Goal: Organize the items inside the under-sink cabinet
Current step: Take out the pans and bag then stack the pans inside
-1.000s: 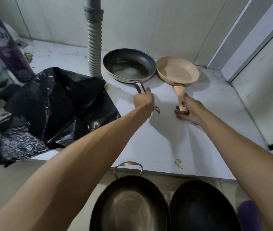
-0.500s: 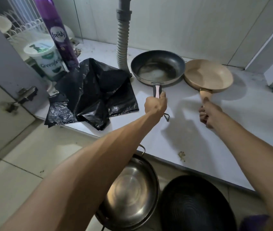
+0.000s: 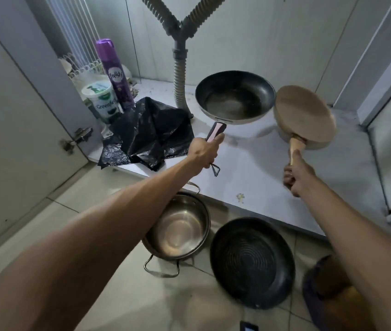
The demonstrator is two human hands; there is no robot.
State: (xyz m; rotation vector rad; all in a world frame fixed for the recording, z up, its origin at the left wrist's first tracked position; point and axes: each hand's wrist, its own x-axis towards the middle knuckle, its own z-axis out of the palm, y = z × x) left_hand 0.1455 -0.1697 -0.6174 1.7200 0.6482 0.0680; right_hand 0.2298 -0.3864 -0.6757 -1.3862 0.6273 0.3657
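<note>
Over cabinet floor (image 3: 261,168): left grip (image 3: 204,151) clamped on dark pan (image 3: 235,96) handle, right grip (image 3: 297,174) clamped on beige pan (image 3: 309,115) handle; both held clear, beige tilted. Step looks like emptying cabinet. Next: lower beside steel pot (image 3: 180,225).

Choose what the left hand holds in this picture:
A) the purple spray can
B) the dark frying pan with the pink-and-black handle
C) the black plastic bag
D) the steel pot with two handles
B: the left hand grips the handle of the dark frying pan, while the right hand grips the handle of the beige frying pan.
</note>
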